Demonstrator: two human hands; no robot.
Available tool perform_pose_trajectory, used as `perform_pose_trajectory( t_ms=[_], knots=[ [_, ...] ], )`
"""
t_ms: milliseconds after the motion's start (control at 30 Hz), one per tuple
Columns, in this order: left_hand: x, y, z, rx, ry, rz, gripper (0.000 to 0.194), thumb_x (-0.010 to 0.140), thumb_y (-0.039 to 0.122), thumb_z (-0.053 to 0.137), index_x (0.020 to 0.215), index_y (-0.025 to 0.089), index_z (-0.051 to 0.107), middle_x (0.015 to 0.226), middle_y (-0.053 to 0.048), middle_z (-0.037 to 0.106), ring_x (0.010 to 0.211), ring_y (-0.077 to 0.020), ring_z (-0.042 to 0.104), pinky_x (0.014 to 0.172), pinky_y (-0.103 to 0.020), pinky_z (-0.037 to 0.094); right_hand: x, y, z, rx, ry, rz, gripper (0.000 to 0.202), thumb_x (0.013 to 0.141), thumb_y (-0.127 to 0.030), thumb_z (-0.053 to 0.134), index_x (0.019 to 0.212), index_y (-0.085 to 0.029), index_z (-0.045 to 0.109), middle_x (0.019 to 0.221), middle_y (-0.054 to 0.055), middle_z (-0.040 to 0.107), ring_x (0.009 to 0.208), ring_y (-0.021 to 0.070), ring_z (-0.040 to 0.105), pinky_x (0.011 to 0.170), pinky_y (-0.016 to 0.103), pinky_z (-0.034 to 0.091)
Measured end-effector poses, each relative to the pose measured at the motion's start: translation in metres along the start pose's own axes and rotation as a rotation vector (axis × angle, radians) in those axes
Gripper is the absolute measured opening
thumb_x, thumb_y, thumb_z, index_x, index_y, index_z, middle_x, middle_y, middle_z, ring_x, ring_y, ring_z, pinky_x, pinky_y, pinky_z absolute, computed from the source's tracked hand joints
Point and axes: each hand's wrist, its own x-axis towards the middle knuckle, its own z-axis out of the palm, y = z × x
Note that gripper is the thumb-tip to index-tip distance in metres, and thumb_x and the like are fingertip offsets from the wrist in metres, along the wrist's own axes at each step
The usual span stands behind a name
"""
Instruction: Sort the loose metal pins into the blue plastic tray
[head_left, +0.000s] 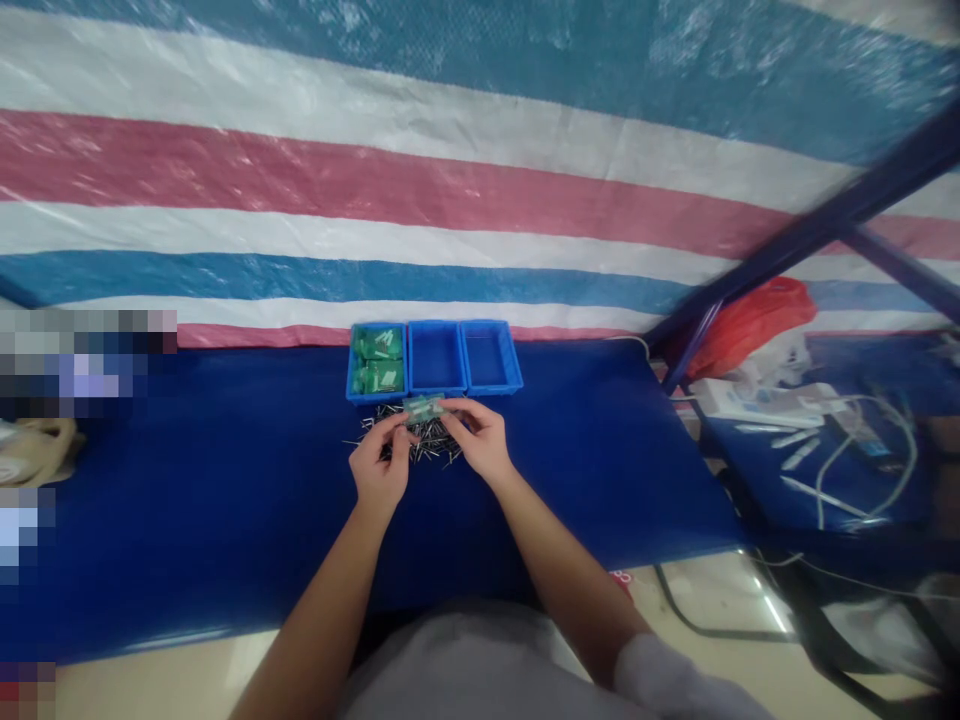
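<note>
Between my two hands is a small clear, greenish plastic bag [424, 408], held above a loose heap of thin dark and silvery metal pieces [429, 440] that look like pins or nails. My left hand [381, 462] pinches its left end, thumb and fingers together. The other end is gripped by the fingertips of my right hand [480, 436]. Just behind the heap, the left blue bin [350, 375] contains green-tinted bags [382, 360] with pale slender pieces in them. What the held bag contains is too blurred to make out.
Beside the left bin stand a middle blue bin [436, 390] and a right blue bin [495, 385], both bare inside. All rest on a blue table [600, 460]. On the right are a metal frame [750, 265], a red bag [754, 320] and a white cable [907, 430].
</note>
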Motion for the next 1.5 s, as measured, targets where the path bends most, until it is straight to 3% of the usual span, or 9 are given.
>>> perform_pose_trajectory(
  t_ms=[200, 400, 567, 967, 1133, 1233, 1333, 1500],
  knots=[
    [-0.001, 0.0, -0.002, -0.009, -0.006, 0.005, 0.028, 0.093, 0.037, 0.053, 0.112, 0.019, 0.066, 0.08, -0.004, 0.074, 0.073, -0.0149, 0.072, 0.071, -0.027, 0.057, -0.001, -0.005, -0.003, -0.011, -0.033, 0.013, 0.019, 0.088, -0.034, 0.062, 0.098, -0.025, 0.076, 0.095, 0.003, 0.074, 0.071, 0.0149, 0.065, 0.071, 0.031, 0.055],
    [0.001, -0.003, 0.002, -0.028, 0.034, 0.034, 0.023, 0.087, 0.034, 0.065, 0.103, 0.019, 0.068, 0.093, -0.005, 0.073, 0.07, -0.0131, 0.071, 0.069, -0.027, 0.058, 0.0, -0.001, 0.0, -0.012, -0.012, -0.005, 0.016, 0.082, -0.031, 0.072, 0.096, -0.024, 0.075, 0.095, 0.004, 0.075, 0.071, 0.015, 0.065, 0.071, 0.031, 0.056],
    [0.002, -0.001, 0.003, 0.021, 0.024, 0.067, 0.024, 0.083, 0.032, 0.069, 0.104, 0.02, 0.069, 0.091, -0.004, 0.072, 0.068, -0.0113, 0.068, 0.068, -0.026, 0.057, 0.0, -0.001, 0.003, -0.048, -0.004, -0.036, 0.015, 0.08, -0.031, 0.074, 0.093, -0.023, 0.074, 0.096, 0.005, 0.074, 0.071, 0.0149, 0.066, 0.069, 0.031, 0.057],
    [0.005, 0.006, 0.004, 0.189, 0.047, 0.159, 0.021, 0.086, 0.031, 0.066, 0.104, 0.022, 0.07, 0.09, -0.003, 0.071, 0.067, -0.0098, 0.062, 0.069, -0.025, 0.054, 0.0, 0.003, 0.004, -0.007, -0.04, 0.01, 0.021, 0.081, -0.034, 0.073, 0.099, -0.023, 0.074, 0.1, 0.006, 0.073, 0.072, 0.0146, 0.067, 0.069, 0.03, 0.058],
    [0.008, 0.011, 0.0, 0.252, 0.101, 0.14, 0.022, 0.088, 0.032, 0.063, 0.107, 0.022, 0.069, 0.097, -0.004, 0.071, 0.079, -0.0136, 0.065, 0.077, -0.028, 0.053, 0.0, 0.001, 0.003, 0.003, -0.05, -0.004, 0.026, 0.086, -0.034, 0.068, 0.11, -0.024, 0.071, 0.099, 0.006, 0.074, 0.082, 0.017, 0.069, 0.077, 0.032, 0.058],
    [0.022, 0.016, -0.007, 0.332, 0.171, 0.157, 0.023, 0.089, 0.033, 0.062, 0.108, 0.022, 0.069, 0.102, -0.006, 0.071, 0.094, -0.018, 0.065, 0.088, -0.033, 0.05, 0.001, -0.001, 0.002, 0.002, -0.012, -0.004, 0.026, 0.088, -0.037, 0.066, 0.112, -0.025, 0.07, 0.109, 0.007, 0.074, 0.09, 0.0183, 0.07, 0.081, 0.034, 0.058],
    [0.05, 0.02, -0.015, 0.441, 0.204, 0.128, 0.023, 0.089, 0.036, 0.062, 0.107, 0.024, 0.07, 0.104, -0.006, 0.071, 0.102, -0.0221, 0.063, 0.097, -0.041, 0.043, 0.002, 0.0, 0.001, 0.002, 0.018, 0.008, 0.025, 0.089, -0.039, 0.064, 0.109, -0.025, 0.07, 0.11, 0.007, 0.074, 0.09, 0.0189, 0.071, 0.083, 0.036, 0.058],
    [0.11, 0.019, -0.018, 0.54, 0.103, 0.028, 0.023, 0.086, 0.03, 0.063, 0.107, 0.026, 0.07, 0.101, -0.006, 0.074, 0.109, -0.0284, 0.059, 0.102, -0.052, 0.031, 0.001, 0.001, 0.002, 0.002, 0.019, -0.004, 0.02, 0.09, -0.036, 0.064, 0.105, -0.024, 0.071, 0.104, 0.007, 0.075, 0.09, 0.0196, 0.072, 0.083, 0.036, 0.059]
  ],
)
